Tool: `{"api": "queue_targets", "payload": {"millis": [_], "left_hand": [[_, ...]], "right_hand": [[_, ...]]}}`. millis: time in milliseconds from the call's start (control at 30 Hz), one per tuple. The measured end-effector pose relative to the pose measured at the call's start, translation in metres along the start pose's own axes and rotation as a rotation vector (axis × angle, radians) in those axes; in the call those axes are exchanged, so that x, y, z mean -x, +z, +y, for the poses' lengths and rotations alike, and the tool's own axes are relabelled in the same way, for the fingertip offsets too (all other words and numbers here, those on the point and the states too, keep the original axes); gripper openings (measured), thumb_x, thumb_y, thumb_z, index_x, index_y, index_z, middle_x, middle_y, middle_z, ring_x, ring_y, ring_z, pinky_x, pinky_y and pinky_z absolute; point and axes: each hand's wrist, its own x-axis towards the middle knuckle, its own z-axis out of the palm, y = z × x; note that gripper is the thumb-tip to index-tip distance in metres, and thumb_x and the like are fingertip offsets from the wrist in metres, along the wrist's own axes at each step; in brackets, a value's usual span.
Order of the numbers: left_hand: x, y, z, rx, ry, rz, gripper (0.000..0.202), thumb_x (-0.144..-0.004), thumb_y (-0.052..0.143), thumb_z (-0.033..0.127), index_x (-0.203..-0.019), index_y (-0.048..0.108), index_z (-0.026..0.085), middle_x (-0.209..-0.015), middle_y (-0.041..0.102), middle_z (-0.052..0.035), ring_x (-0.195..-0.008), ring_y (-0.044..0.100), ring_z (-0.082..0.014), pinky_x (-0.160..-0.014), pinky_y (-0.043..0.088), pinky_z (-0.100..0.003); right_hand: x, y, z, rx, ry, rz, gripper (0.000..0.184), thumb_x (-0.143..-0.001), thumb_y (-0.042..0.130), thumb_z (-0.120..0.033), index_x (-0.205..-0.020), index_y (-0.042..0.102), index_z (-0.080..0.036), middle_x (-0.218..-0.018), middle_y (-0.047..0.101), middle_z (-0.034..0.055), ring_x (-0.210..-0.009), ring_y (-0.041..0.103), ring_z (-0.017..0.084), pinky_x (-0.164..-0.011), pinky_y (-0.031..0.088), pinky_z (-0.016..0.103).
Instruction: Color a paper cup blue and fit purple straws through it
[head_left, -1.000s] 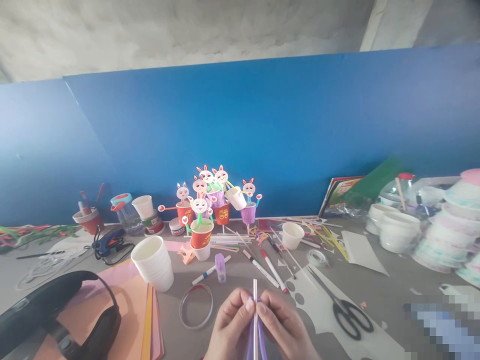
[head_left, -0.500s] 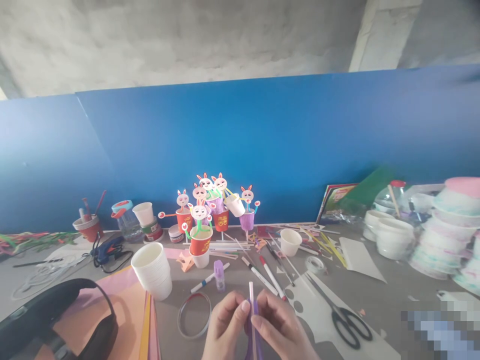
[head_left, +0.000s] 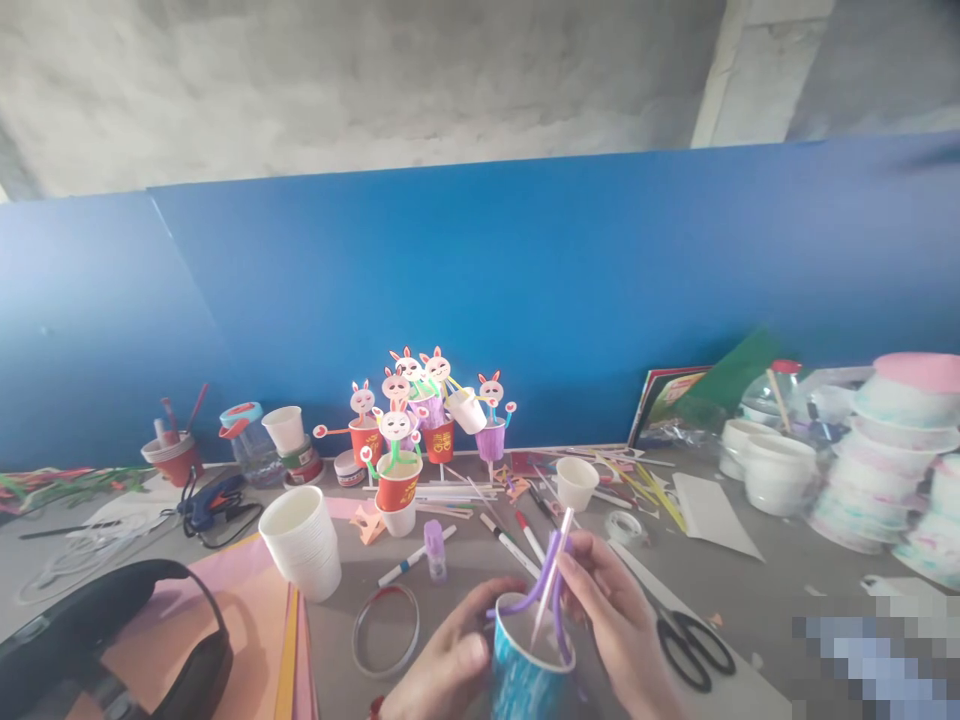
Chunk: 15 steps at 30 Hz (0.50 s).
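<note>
My left hand [head_left: 450, 665] is wrapped round a blue paper cup [head_left: 525, 672] at the bottom middle of the view. Out of the cup rise a white straw [head_left: 553, 562] and purple pipe cleaners [head_left: 546, 580], tilted to the right. My right hand [head_left: 615, 625] pinches the straw and pipe cleaners just above the cup's rim. Both hands are closed.
Finished bunny cups [head_left: 409, 430] stand at the blue wall [head_left: 480, 300]. A white cup stack [head_left: 301, 540], markers [head_left: 510, 545], glue stick [head_left: 435, 548], tape ring [head_left: 386, 630], scissors [head_left: 690, 645], coloured paper [head_left: 262, 620], a black headset [head_left: 112, 630], glue gun [head_left: 210, 497] and white bowls [head_left: 885, 480] lie around.
A blue cup has come up into view in my left hand. The straw and pipe cleaners, held upright between both hands before, now lean right inside the cup. The view tilted slightly up.
</note>
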Motion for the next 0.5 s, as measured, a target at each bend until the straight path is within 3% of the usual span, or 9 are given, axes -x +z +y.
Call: {"api": "queue_targets", "payload": {"millis": [133, 300, 500], "left_hand": [[0.002, 0.004, -0.002, -0.078, -0.027, -0.051, 0.071, -0.065, 0.091, 0.040, -0.129, 0.064, 0.024, -0.120, 0.069, -0.0132, -0.110, 0.064, -0.0313, -0.101, 0.039, -0.044], [0.004, 0.007, 0.000, -0.142, -0.031, 0.028, 0.066, -0.067, 0.091, 0.041, -0.125, 0.066, 0.020, -0.112, 0.072, -0.0133, -0.108, 0.064, -0.0310, -0.097, 0.041, -0.041], [0.007, 0.007, -0.006, -0.123, 0.011, 0.013, 0.067, -0.067, 0.091, 0.038, -0.126, 0.064, 0.022, -0.115, 0.072, -0.0109, -0.111, 0.064, -0.0309, -0.097, 0.041, -0.039]], "right_hand": [[-0.002, 0.001, 0.000, 0.042, -0.034, 0.048, 0.044, -0.082, 0.070, -0.065, -0.085, 0.062, -0.021, -0.059, 0.051, -0.0054, -0.048, 0.045, 0.011, -0.045, 0.036, 0.022], [0.000, 0.012, -0.008, 0.060, -0.063, -0.020, 0.041, -0.081, 0.074, -0.060, -0.076, 0.065, -0.020, -0.065, 0.052, -0.0036, -0.057, 0.048, 0.013, -0.052, 0.041, 0.024], [0.002, 0.012, -0.007, 0.030, 0.015, -0.040, 0.036, -0.077, 0.079, -0.056, -0.077, 0.075, -0.020, -0.065, 0.064, 0.0003, -0.062, 0.056, 0.017, -0.059, 0.046, 0.026]]}}
